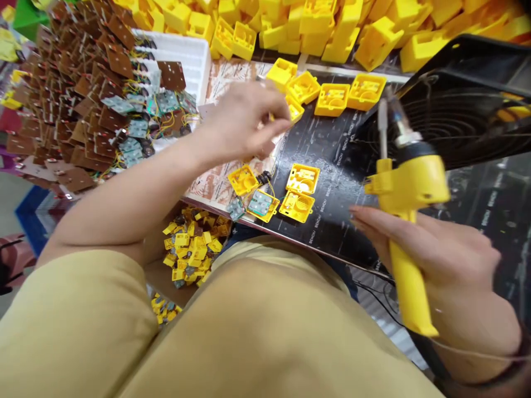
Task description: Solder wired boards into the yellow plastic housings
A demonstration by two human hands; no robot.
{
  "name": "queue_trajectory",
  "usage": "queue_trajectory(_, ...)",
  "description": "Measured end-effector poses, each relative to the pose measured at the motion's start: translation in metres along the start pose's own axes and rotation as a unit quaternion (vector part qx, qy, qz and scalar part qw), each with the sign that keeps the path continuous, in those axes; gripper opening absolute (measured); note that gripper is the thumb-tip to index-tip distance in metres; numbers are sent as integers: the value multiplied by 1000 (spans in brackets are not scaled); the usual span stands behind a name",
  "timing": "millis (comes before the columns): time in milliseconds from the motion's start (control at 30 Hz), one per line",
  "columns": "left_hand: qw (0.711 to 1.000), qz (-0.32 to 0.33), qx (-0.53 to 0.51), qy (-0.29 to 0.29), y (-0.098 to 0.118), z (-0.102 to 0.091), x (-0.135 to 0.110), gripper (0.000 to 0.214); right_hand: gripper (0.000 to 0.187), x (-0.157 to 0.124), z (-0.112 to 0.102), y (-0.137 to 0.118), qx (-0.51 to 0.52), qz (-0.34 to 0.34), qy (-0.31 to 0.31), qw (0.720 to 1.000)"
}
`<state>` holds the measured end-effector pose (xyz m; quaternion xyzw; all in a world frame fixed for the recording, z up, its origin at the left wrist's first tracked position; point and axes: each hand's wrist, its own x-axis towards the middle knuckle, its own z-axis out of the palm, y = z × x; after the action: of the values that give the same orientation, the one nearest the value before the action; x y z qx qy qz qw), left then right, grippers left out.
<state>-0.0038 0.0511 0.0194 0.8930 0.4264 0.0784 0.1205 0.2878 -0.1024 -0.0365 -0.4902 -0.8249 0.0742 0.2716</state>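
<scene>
My right hand is wrapped round the handle of a yellow soldering gun, its metal tip pointing up and away from me. My left hand hovers over the bench by a row of yellow plastic cases, blurred, with fingers curled; whether it holds anything is hidden. Below it lies an opened yellow case with a green circuit board and thin wires. Just right of that, another opened yellow case shows metal contacts inside.
Brown circuit boards are heaped at left beside a white foam tray. Yellow cases line the back, with more piled behind. A black fan stands at right. Below the bench edge, a box holds yellow pieces.
</scene>
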Motion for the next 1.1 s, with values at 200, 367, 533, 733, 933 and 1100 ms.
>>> queue_trajectory(200,998,17,54,-25,-34,4,-17,24,38,61,29,-22,-146,-67,35,986)
queue_trajectory(367,977,122,119,-125,-16,25,9,25,48,92,53,-34,-209,-7,-35,977)
queue_trajectory(533,965,161,150,-141,-14,35,25,21,44,90,52,-22,-171,0,-64,983)
queue_trajectory(733,971,165,74,-154,-29,30,22,20,45,81,53,-8,-62,9,-39,997)
queue_trajectory(933,970,155,15,-186,-36,28,27,25,39,75,58,-7,-3,13,-23,1000)
queue_trajectory(1100,971,129,-68,-187,-47,26,32,48,39,68,57,-2,36,5,-23,999)
